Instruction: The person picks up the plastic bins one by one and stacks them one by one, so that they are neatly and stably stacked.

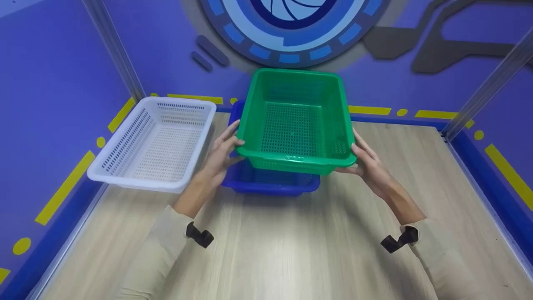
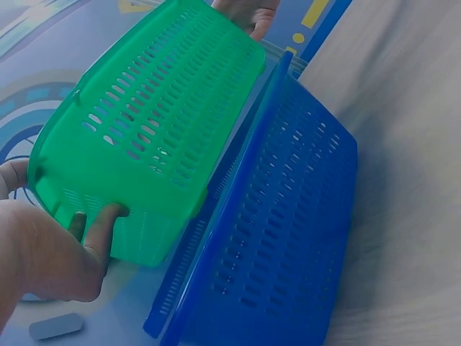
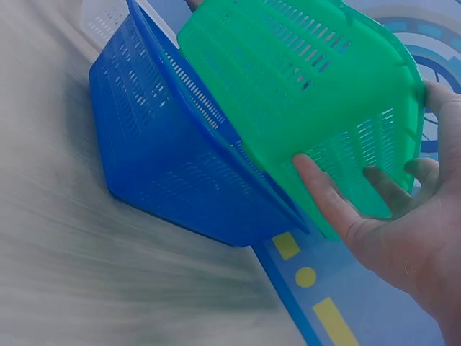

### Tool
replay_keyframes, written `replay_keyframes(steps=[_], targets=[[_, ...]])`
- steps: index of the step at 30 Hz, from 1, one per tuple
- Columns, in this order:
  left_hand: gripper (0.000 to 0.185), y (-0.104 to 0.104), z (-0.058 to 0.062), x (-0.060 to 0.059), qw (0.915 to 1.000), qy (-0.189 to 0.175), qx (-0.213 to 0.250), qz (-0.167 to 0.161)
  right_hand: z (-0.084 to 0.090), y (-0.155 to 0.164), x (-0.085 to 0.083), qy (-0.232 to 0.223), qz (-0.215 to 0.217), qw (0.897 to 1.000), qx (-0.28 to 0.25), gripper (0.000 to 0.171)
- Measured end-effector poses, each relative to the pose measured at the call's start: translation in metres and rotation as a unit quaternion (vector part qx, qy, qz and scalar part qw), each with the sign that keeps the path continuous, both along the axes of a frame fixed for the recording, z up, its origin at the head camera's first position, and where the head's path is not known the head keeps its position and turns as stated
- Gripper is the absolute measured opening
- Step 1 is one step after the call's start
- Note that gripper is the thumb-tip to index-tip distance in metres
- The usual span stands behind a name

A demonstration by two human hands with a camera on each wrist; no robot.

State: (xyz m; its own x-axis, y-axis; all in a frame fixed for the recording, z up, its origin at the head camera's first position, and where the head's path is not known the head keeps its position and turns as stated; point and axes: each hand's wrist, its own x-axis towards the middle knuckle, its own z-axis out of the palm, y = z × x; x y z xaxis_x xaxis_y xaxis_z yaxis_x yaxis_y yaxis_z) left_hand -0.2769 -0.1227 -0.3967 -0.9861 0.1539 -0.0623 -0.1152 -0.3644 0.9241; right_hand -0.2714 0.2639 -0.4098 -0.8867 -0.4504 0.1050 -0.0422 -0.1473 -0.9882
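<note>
A green perforated basket (image 1: 291,125) (image 2: 158,115) (image 3: 302,79) is held tilted in the air, just above a blue basket (image 1: 270,185) (image 2: 288,216) (image 3: 166,158) that stands on the wooden table (image 1: 291,250). My left hand (image 1: 222,152) (image 2: 50,252) grips the green basket's left side, fingers under it and thumb at the rim. On the opposite side my right hand (image 1: 366,162) (image 3: 389,231) grips it the same way, fingers spread under the wall. The green basket's far end hides the back of the blue one.
A white perforated basket (image 1: 154,141) lies to the left, its near corner over the table's left edge. Purple walls with yellow marks close in the back and both sides, and metal posts (image 1: 483,96) stand at the far corners.
</note>
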Motion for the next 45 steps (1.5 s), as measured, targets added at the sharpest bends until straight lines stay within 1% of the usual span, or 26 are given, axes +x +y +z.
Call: replay_keyframes(steps=[5,13,20,28,33,37,45], targets=[[0.061,-0.010,-0.001,0.003,1.0000,-0.004,0.007,0.003,-0.001,-0.008,-0.002,-0.001,-0.003,1.000,0.006,0.054],[0.064,-0.023,-0.003,0.007,0.9999,-0.004,0.014,-0.007,-0.006,-0.019,-0.003,0.002,0.001,1.000,0.010,0.055],[0.065,-0.029,-0.006,0.008,1.0000,-0.006,-0.001,-0.004,-0.012,-0.025,-0.003,0.001,-0.002,1.000,0.014,0.055],[0.063,-0.034,-0.009,0.010,1.0000,-0.009,0.002,0.002,-0.017,-0.029,-0.006,0.013,0.009,1.000,0.024,0.056],[0.063,-0.038,-0.012,0.013,1.0000,-0.006,0.002,-0.003,-0.021,-0.030,-0.006,0.018,0.007,0.999,0.043,0.055],[0.065,-0.040,-0.015,0.015,0.9999,-0.001,-0.008,-0.010,-0.025,-0.029,-0.005,0.020,0.003,0.998,0.067,0.055],[0.065,-0.042,-0.020,0.015,0.9996,-0.011,-0.024,0.000,-0.030,-0.030,-0.006,0.025,-0.006,0.995,0.094,0.057]])
